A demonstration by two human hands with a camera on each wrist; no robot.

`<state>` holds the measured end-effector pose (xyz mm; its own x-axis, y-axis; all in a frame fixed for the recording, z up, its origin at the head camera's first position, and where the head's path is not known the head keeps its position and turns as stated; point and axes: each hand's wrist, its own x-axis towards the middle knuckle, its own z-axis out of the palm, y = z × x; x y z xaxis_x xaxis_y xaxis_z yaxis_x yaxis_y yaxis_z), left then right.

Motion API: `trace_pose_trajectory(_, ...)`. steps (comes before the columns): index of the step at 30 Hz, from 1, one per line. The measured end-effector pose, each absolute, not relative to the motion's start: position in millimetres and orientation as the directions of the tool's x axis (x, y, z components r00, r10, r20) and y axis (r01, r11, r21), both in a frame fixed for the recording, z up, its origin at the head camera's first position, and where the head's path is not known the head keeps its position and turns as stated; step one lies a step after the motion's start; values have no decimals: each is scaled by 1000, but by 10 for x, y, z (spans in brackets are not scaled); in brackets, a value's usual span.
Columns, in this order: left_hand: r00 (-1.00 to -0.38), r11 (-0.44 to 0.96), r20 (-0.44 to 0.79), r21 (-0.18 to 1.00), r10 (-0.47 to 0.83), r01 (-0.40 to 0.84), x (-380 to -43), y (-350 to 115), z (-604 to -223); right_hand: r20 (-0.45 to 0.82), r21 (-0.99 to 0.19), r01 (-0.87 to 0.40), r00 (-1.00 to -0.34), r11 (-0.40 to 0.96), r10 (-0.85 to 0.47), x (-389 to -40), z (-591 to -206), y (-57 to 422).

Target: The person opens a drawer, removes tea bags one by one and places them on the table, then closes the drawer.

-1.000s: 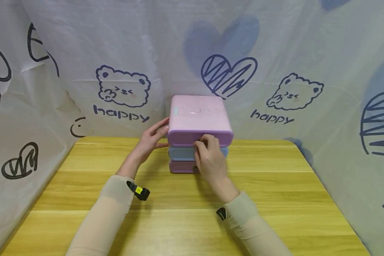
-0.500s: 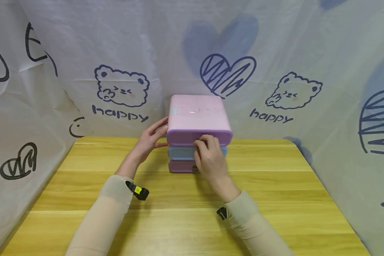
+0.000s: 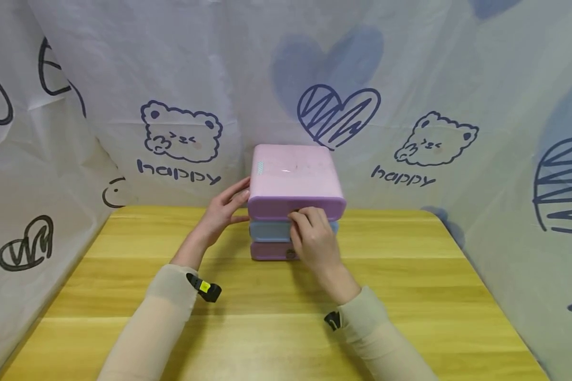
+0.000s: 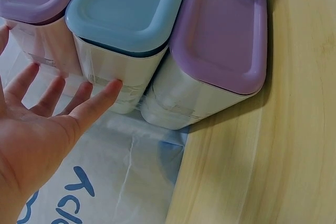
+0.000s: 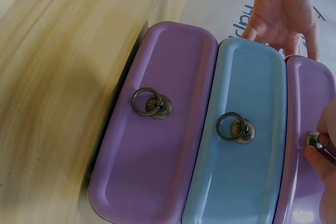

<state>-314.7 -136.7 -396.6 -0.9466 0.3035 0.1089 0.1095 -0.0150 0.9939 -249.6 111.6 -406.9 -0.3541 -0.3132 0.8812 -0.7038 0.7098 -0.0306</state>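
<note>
A small three-tier drawer cabinet [image 3: 293, 169] with a pale pink top stands at the back of the table. Its top drawer [image 3: 271, 208] is purple, the middle drawer [image 3: 269, 231] light blue, the bottom drawer [image 3: 269, 251] purple. All three fronts look closed. My left hand [image 3: 219, 211] spreads its fingers against the cabinet's left side, as the left wrist view [image 4: 47, 124] also shows. With thumb and fingers, my right hand [image 3: 314, 241] pinches the bronze ring pull [image 5: 314, 139] of the top drawer. The fingers partly cover that ring.
Bronze ring pulls hang on the blue drawer [image 5: 242, 130] and the bottom drawer [image 5: 159, 106]. A yellow wood-grain table [image 3: 267, 338] lies beneath. Behind it hangs a white printed cloth [image 3: 267, 63], close to the cabinet's back. Black straps sit on both wrists.
The head view has shifted slightly. Both hands keep their places, the left at the cabinet's side and the right at the top drawer's ring pull. The drawers show no clear movement.
</note>
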Motion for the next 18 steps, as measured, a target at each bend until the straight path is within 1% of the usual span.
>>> trace_pose_trajectory(11, -946, 1, 103, 994, 306, 108, -3126, -1359, -3993, 874, -23, -715, -353, 699, -333, -2445, -4095, 1145)
trace_pose_trajectory(16, -946, -9, 107, 994, 304, 110, -3136, -1350, -3980, 865, -18, -715, -362, 699, -348, -2421, -4071, 1160)
trace_pose_trajectory(18, -947, -13, 111, 994, 302, 112, -3136, -1350, -3977, 864, -8, -718, -355, 696, -356, -2413, -4063, 1161)
